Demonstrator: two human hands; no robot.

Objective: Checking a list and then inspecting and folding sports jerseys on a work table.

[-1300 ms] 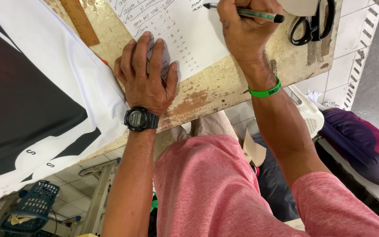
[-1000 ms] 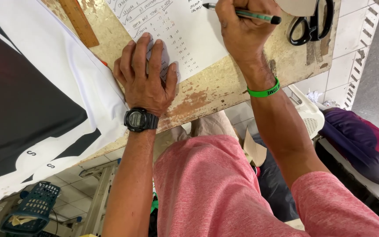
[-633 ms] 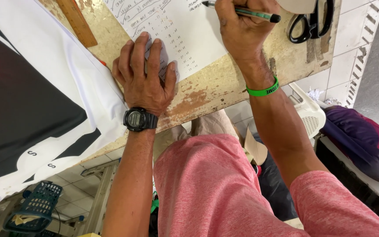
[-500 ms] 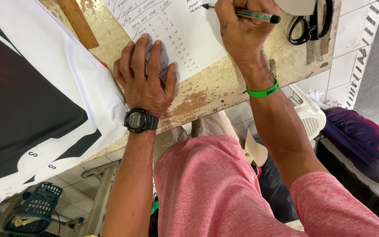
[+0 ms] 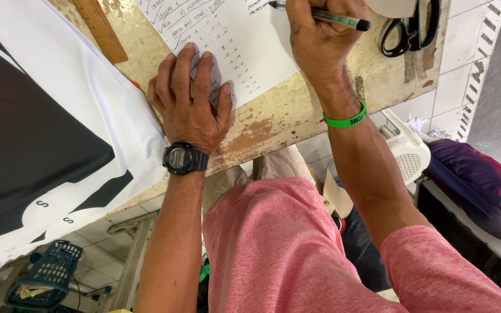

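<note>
- Gripping a green pen (image 5: 326, 17), right hand (image 5: 320, 40) is clenched round it, tip on the white sheet (image 5: 244, 40).
- Left hand (image 5: 191, 101) lies flat, fingers spread, pinning the sheet's lower edge; nothing grasped.
- Sheet rests on a worn wooden table (image 5: 297, 110).
- Black scissors (image 5: 404, 29) lie right of the pen; wooden ruler (image 5: 100, 29) and what looks like black-and-white fabric (image 5: 42, 145) lie left.

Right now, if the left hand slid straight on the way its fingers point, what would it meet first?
The left hand lies flat on the white handwritten sheet, fingers pointing up the picture. Going straight on, it would only cross more of that sheet; the wooden ruler lies off to its left, probably clear of the line.
</note>
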